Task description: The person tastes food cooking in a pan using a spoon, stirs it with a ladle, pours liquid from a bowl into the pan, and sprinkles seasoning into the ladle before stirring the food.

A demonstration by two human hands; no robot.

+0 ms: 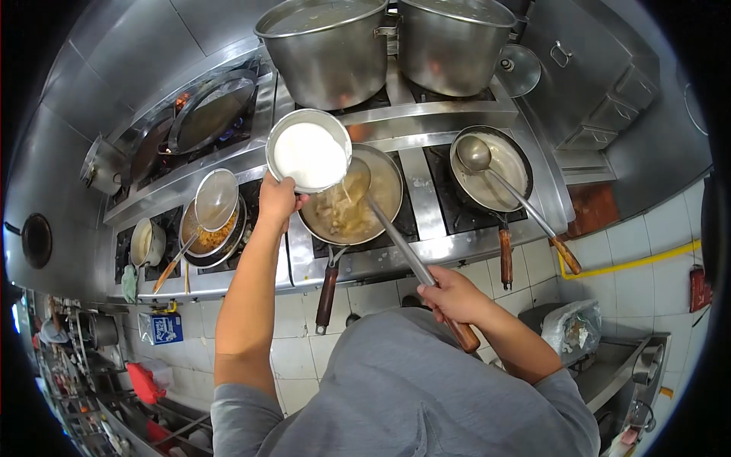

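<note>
My left hand (279,199) grips a metal pot (276,156) of white liquid (308,155) by its near side. The pot is held tilted over the left part of a frying pan (395,202), and a thin stream runs from its rim. Fingers wrapped round the wooden handle, my right hand (454,294) holds a long ladle (400,242). The ladle's bowl sits in the pan, beneath the stream. Pale sauce with yellowish pieces (343,217) lies in this pan. Its dark wooden handle (327,293) points toward me.
Another pan (525,171) with pale sauce and a ladle (476,154) stands on the right burner. Two large stockpots (327,68) occupy the back. At left are a strainer (216,198) over a pan, a small pot (154,245) and large pans over visible flames.
</note>
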